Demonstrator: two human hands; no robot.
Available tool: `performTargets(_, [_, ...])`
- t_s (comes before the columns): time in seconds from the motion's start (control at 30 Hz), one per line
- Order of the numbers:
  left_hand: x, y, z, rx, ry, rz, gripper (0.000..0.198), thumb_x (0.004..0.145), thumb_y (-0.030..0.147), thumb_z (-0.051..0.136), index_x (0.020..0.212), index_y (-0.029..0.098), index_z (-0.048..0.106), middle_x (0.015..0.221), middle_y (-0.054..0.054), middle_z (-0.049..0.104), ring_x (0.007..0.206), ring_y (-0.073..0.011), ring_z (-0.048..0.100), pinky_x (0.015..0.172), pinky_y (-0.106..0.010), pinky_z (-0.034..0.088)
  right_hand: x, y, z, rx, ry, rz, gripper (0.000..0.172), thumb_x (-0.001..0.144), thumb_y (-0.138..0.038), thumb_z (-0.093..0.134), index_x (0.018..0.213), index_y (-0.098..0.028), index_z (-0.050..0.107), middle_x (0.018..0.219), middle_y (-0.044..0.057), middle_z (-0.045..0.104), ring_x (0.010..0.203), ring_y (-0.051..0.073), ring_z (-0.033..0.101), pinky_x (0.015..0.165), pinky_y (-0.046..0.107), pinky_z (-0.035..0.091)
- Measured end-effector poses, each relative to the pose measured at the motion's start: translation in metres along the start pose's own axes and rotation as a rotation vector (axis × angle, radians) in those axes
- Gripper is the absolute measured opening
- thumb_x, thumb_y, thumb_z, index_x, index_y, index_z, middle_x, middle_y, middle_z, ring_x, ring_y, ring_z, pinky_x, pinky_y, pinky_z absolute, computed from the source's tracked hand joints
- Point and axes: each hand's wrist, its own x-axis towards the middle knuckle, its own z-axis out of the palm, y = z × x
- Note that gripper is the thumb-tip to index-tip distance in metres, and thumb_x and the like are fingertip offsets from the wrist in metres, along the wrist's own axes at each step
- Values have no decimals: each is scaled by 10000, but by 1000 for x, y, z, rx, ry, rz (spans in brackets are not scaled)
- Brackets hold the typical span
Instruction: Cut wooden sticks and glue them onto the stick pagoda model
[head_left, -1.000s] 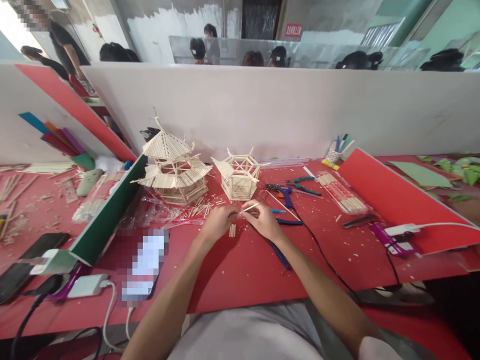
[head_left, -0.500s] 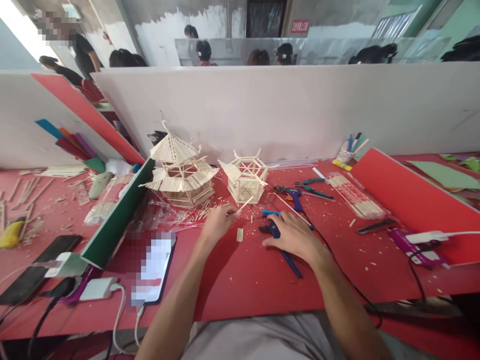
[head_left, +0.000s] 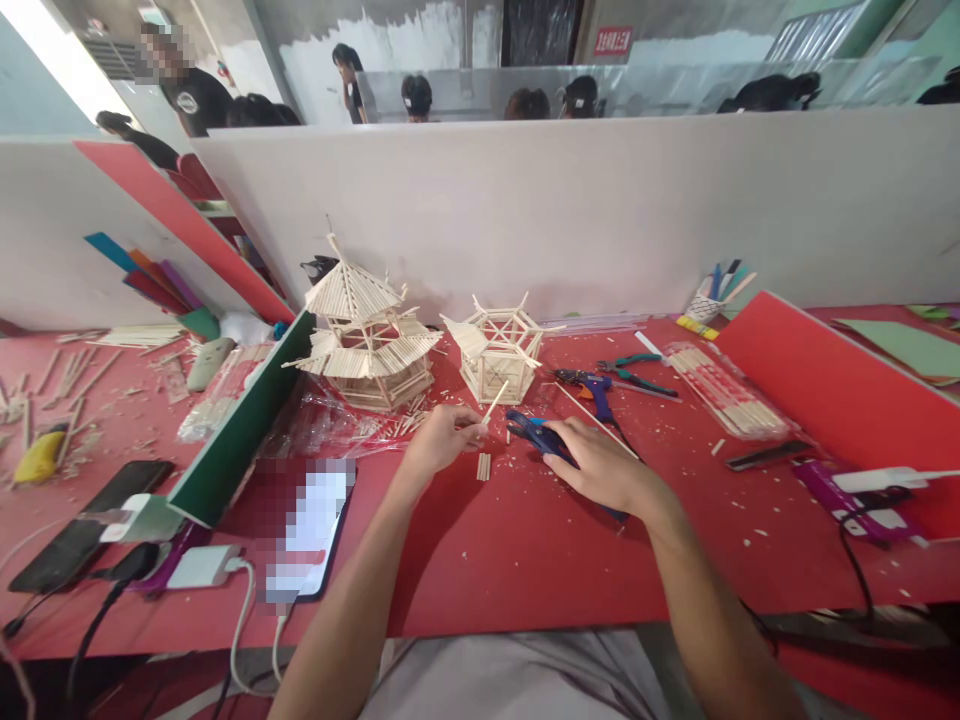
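Note:
My left hand [head_left: 448, 437] is closed on a short wooden stick [head_left: 496, 401], which points up and to the right. My right hand [head_left: 596, 462] is wrapped round a blue-handled cutter [head_left: 534, 432], its jaws turned toward the stick but apart from it. Between the hands, a few short cut sticks [head_left: 484, 466] lie side by side on the red table. Just beyond stands a small hexagonal stick frame [head_left: 501, 358] with one roof panel at its left. Left of it is a taller two-tiered stick pavilion [head_left: 365, 345].
Behind the right hand lie a glue gun [head_left: 596, 390], green-handled pliers [head_left: 634, 372] and a pack of sticks [head_left: 724, 392]. A phone [head_left: 319, 535] lies at the left near a green divider [head_left: 244, 425]. A red divider [head_left: 847, 400] stands right; a white partition [head_left: 570, 210] runs behind.
My right hand has picked up the cutter, which lay under it on the table, and its jaws now point left. The stick in my left hand has tilted more upright.

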Motion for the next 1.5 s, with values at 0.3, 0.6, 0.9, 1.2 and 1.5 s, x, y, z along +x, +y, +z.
performTargets(0.3, [-3,7,0,-45,-71,-36,145,771,256,714,690,143,672,631,0,655,618,-161,678,652,-285,586,17,-10,9,237,-15,-38,341,1009,-367,406,1244,-232,613,1237,117,668,1096,283,660,881,386,502])
performTargets(0.6, [4,4,-4,-68,-42,-164,129,783,168,734,679,131,669,603,-1,661,592,-142,676,633,-264,584,40,-4,14,399,16,-148,314,967,-386,516,1177,-265,715,1196,60,728,1088,283,681,907,396,525])
performTargets(0.9, [2,7,-3,-81,-71,-207,137,811,186,725,695,126,682,617,1,665,604,-127,664,650,-255,581,33,-7,7,434,-77,-142,366,985,-415,475,1189,-240,723,1202,59,730,1086,278,680,911,353,504])
performTargets(1.2, [4,5,-4,-95,-85,-257,117,788,178,757,701,138,690,621,-9,682,629,-143,686,660,-256,583,34,-5,9,392,-64,-149,350,973,-426,493,1142,-259,750,973,20,789,872,261,719,772,314,511])
performTargets(1.5, [6,1,-9,-113,-104,-237,130,792,182,769,707,125,689,628,-17,691,622,-135,687,685,-269,597,36,-7,13,457,-57,-126,357,975,-424,490,1172,-257,737,1142,41,755,1015,261,702,834,311,506])
